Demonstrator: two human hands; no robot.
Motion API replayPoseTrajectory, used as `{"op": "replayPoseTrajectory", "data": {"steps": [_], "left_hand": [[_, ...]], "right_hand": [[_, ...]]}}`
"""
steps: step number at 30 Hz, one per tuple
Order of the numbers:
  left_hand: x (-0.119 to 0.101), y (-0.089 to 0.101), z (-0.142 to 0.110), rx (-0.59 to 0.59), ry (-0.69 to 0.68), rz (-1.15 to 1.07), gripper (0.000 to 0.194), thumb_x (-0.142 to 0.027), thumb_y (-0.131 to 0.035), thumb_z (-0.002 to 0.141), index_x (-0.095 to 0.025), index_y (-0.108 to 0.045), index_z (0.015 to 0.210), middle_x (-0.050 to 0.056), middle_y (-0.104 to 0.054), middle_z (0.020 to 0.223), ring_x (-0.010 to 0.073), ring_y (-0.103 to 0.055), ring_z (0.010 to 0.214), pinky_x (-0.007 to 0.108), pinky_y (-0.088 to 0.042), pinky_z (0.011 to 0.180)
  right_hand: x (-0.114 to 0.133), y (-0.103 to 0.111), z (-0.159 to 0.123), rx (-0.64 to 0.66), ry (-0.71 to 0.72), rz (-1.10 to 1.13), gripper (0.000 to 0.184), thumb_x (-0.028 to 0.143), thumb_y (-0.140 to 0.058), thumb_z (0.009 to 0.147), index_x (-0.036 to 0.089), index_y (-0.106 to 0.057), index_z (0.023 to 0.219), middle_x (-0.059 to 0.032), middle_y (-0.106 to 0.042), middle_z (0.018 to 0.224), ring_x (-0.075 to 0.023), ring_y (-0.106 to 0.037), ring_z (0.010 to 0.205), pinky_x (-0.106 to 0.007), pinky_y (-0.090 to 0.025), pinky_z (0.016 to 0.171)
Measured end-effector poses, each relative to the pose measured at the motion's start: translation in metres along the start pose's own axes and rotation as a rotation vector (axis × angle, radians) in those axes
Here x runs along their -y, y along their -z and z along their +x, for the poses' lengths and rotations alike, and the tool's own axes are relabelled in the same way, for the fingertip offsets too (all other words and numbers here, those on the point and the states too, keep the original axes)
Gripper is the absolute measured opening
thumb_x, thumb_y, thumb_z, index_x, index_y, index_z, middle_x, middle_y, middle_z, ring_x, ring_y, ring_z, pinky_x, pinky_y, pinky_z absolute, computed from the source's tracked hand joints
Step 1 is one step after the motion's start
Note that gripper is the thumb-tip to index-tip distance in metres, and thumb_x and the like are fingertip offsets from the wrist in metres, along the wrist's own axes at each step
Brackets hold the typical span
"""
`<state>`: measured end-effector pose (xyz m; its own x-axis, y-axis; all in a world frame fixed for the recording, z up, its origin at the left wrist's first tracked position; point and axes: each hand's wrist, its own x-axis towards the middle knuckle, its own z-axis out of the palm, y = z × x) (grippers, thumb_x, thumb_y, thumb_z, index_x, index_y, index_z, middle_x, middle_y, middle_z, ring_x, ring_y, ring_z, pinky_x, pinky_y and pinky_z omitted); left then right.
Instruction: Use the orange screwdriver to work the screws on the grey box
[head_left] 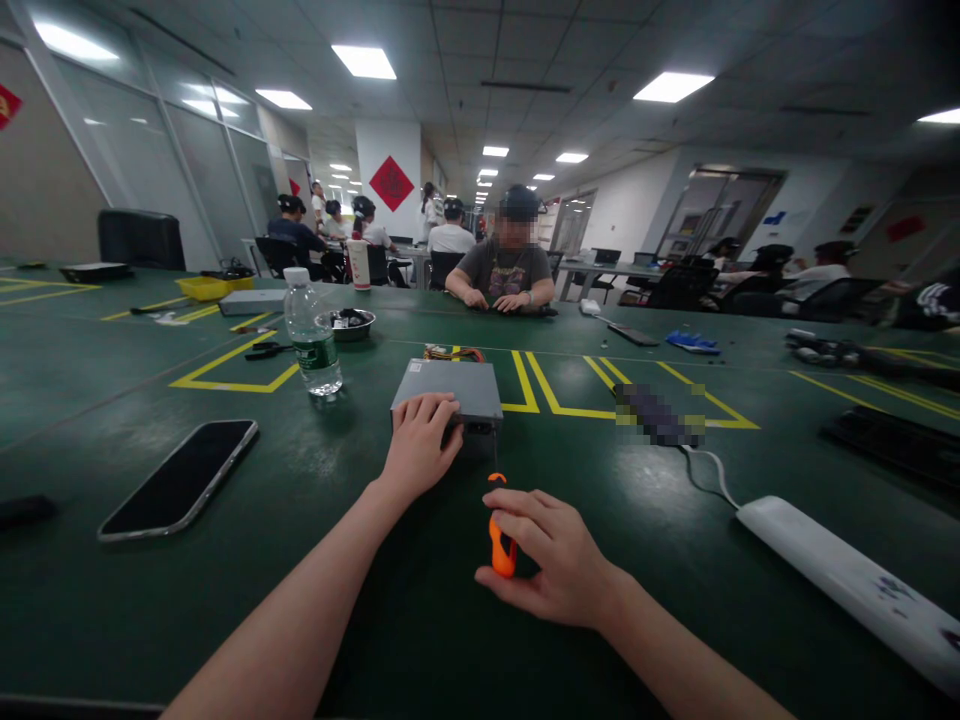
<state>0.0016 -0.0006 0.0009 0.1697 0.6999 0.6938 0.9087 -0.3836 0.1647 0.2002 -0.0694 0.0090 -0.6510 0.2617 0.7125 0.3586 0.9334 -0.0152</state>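
A grey metal computer power supply lies on the green table in front of me, its bundle of coloured wires at the far side. My left hand grips its near left part, fingers over the top and thumb down by the front face. In my right hand is an orange and black screwdriver, held between thumb and fingertips. Its thin shaft points away from me and reaches the near right corner of the power supply. Whether the tip sits in a screw is too small to tell.
Left of the power supply stand a water bottle and a metal bowl; a phone lies nearer. A white power strip with its cable is at right. Across the table sits a person.
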Motion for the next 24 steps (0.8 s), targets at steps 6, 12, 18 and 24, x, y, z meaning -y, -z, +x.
{"op": "replayPoseTrajectory", "data": {"steps": [6,12,18,24], "left_hand": [[-0.0013,0.0008,-0.0003,-0.009,0.001,-0.002,0.019,-0.023,-0.051,0.081,-0.024,-0.053,0.101,0.004,-0.059,0.114,0.0233,-0.048,0.106,0.041,-0.033,0.090],[-0.0014,0.0013,0.0000,-0.006,-0.004,0.003,0.019,-0.023,-0.052,0.081,-0.023,-0.052,0.100,0.004,-0.058,0.115,0.0237,-0.048,0.106,0.041,-0.033,0.090],[0.0000,0.0006,-0.0003,0.003,-0.006,0.006,0.020,-0.024,-0.052,0.081,-0.023,-0.052,0.101,0.004,-0.058,0.116,0.0240,-0.047,0.107,0.041,-0.033,0.091],[0.0002,-0.0006,-0.0002,0.005,0.001,-0.004,0.021,-0.024,-0.052,0.080,-0.024,-0.052,0.102,0.004,-0.058,0.116,0.0239,-0.047,0.108,0.041,-0.033,0.091]], "right_hand": [[0.0010,0.0033,-0.0014,0.053,-0.048,0.085,0.035,0.041,-0.047,0.087,0.013,-0.045,0.107,-0.0166,-0.059,0.105,-0.0237,-0.061,0.095,-0.034,-0.052,0.074],[0.0021,0.0041,0.0023,0.043,0.041,-0.023,0.027,0.034,-0.049,0.087,0.015,-0.051,0.107,-0.0155,-0.061,0.103,-0.0203,-0.063,0.082,-0.031,-0.051,0.066],[0.0005,-0.0015,-0.0032,0.000,-0.030,0.032,0.028,0.040,-0.054,0.084,0.017,-0.045,0.096,-0.0145,-0.063,0.098,-0.0214,-0.064,0.082,-0.032,-0.052,0.066],[0.0047,0.0052,0.0026,0.111,0.003,-0.006,0.031,0.036,-0.044,0.089,0.015,-0.048,0.110,-0.0163,-0.059,0.106,-0.0221,-0.062,0.087,-0.033,-0.052,0.068]]}}
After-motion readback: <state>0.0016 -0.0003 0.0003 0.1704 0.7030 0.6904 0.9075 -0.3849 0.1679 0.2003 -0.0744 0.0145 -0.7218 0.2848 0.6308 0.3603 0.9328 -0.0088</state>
